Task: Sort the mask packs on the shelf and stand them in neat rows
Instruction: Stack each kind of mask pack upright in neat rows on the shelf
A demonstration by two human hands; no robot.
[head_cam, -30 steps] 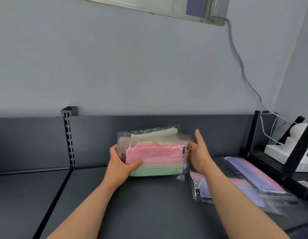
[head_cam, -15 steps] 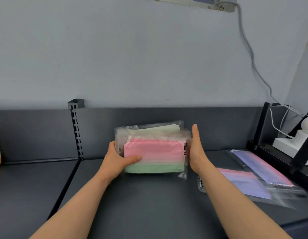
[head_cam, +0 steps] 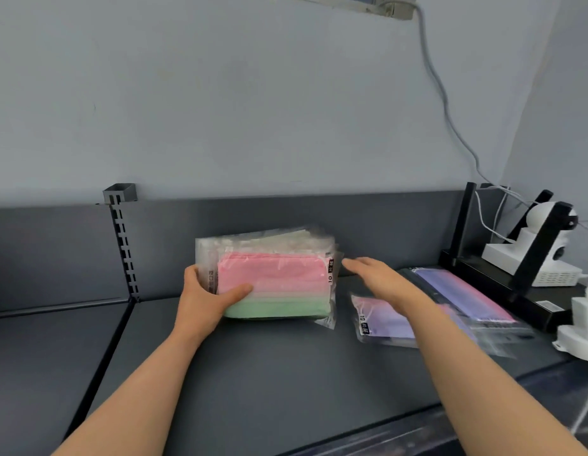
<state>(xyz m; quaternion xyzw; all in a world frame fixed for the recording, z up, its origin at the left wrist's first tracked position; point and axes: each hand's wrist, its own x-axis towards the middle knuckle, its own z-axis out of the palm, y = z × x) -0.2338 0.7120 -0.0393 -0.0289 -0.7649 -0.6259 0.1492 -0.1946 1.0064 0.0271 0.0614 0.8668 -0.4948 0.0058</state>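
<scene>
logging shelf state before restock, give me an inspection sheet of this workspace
surface: dark grey metal shelf, slotted upright post at left
job's things: upright bundle of clear-wrapped pink and green mask packs at centre; clear-wrapped purple mask packs lying flat to its right
clutter: white camera on black rack; white plastic piece at right edge
hands: left hand grips the bundle's left edge; right hand open beside its right edge, contact unclear
cables: grey cable down the wall; white cables behind the camera
surroundings: pale grey wall

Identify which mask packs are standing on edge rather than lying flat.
The pink-and-green bundle, gripped by the left hand, stands on its long edge on the shelf. The purple packs to its right lie flat.
</scene>
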